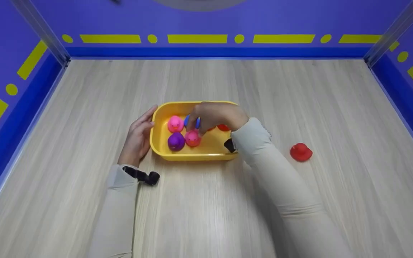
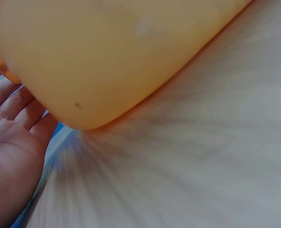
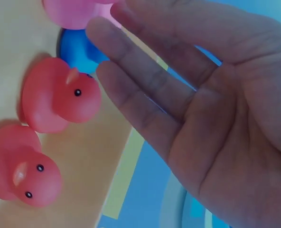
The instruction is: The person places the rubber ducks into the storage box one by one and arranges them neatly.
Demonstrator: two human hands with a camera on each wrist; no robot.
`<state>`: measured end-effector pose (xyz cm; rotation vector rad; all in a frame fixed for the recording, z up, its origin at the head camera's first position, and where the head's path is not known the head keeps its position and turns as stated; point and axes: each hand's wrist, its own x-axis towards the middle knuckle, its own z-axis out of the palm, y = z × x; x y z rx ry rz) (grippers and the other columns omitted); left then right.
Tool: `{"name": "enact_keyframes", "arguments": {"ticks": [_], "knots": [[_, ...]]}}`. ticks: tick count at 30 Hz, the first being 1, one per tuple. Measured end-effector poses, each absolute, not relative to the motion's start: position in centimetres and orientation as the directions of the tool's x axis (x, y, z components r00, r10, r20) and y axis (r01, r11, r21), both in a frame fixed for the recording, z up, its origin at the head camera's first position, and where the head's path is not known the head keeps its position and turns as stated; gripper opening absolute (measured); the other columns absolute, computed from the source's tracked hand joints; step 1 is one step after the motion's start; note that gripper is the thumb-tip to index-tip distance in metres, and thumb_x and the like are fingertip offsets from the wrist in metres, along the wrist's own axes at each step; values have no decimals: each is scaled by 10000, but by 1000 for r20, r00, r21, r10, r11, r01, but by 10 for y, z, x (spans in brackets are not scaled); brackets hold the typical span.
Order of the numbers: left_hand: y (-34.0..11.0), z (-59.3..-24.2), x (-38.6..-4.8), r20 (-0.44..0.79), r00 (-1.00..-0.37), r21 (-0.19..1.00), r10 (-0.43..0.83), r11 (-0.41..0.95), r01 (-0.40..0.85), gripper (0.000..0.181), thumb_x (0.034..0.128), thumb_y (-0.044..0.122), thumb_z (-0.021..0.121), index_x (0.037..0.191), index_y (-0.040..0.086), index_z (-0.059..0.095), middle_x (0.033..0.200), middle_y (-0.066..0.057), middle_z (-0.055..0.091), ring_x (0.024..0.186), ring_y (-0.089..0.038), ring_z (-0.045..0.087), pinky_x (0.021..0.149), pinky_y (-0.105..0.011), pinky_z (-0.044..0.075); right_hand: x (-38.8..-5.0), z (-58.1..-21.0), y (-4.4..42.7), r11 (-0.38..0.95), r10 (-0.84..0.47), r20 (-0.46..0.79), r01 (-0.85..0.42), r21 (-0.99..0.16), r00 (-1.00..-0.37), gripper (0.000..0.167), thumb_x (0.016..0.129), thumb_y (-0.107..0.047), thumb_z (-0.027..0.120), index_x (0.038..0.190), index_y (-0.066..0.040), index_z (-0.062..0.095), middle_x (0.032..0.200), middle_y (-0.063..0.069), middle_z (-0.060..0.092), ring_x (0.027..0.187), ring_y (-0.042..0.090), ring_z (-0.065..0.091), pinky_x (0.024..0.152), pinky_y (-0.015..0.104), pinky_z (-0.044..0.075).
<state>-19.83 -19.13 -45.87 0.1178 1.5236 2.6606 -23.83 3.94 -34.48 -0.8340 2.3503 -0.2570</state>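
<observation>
Right hand (image 1: 213, 114) over the yellow tub (image 1: 188, 157), fingers (image 3: 135, 102) downward

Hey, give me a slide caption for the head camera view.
Left hand against a yellow tub, right hand down among its toy ducks, one red duck outside on the table.

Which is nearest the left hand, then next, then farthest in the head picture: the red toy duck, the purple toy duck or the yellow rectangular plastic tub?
1. Yellow rectangular plastic tub: its left end meets the left hand.
2. Purple toy duck: inside, towards the left.
3. Red toy duck: outside, right of the tub.
</observation>
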Motion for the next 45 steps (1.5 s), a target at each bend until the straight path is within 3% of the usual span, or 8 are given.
{"name": "enact_keyframes", "arguments": {"ticks": [5, 13, 20, 28, 37, 45], "knots": [[-192, -459, -199, 37, -994, 857, 100, -515, -20, 573, 891, -94, 311, 1459, -109, 238, 1583, -197, 205, 1476, -245, 198, 1197, -349, 243, -236, -338, 43, 800, -600, -498, -449, -398, -626, 359, 856, -166, 712, 1193, -285, 685, 1117, -62, 655, 996, 172, 578, 858, 308, 553], [-192, -458, -200, 32, -994, 857, 105, -515, -26, 567, 902, -80, 320, 1465, -92, 249, 1587, -175, 211, 1479, -234, 194, 1195, -343, 250, -234, -331, 59, 720, -687, -393, -497, -484, -612, 355, 868, -141, 695, 1216, -211, 677, 1152, 6, 682, 922, 175, 634, 796, 296, 587], [-192, -456, -199, 20, -995, 860, 97, -509, -33, 566, 903, -86, 323, 1465, -84, 259, 1585, -168, 224, 1477, -224, 202, 1192, -329, 256, -230, -329, 73, 673, -728, -305, -555, -488, -614, 357, 862, -150, 709, 1218, -157, 671, 1162, 22, 690, 1025, 167, 622, 857, 306, 579], [-192, -457, -199, 12, -994, 862, 109, -505, -45, 567, 908, -79, 329, 1471, -67, 265, 1589, -153, 222, 1476, -216, 206, 1188, -320, 267, -226, -329, 94, 635, -747, -211, -581, -509, -630, 376, 855, -145, 715, 1228, -130, 666, 1155, 39, 694, 1009, 174, 642, 787, 288, 598], [-191, -458, -199, 6, -994, 863, 107, -503, -49, 561, 907, -86, 322, 1465, -75, 271, 1586, -158, 230, 1475, -221, 209, 1189, -312, 263, -221, -334, 117, 612, -750, -154, -588, -529, -643, 357, 863, -102, 697, 1219, -112, 669, 1192, 56, 680, 1023, 201, 638, 878, 320, 576], [-191, -457, -198, -8, -995, 866, 101, -496, -57, 559, 909, -81, 336, 1466, -64, 292, 1584, -146, 243, 1475, -208, 211, 1186, -300, 263, -214, -338, 139, 603, -745, -94, -607, -518, -660, 357, 844, -113, 722, 1198, -93, 674, 1180, 95, 683, 1095, 287, 620, 948, 433, 543]]}}
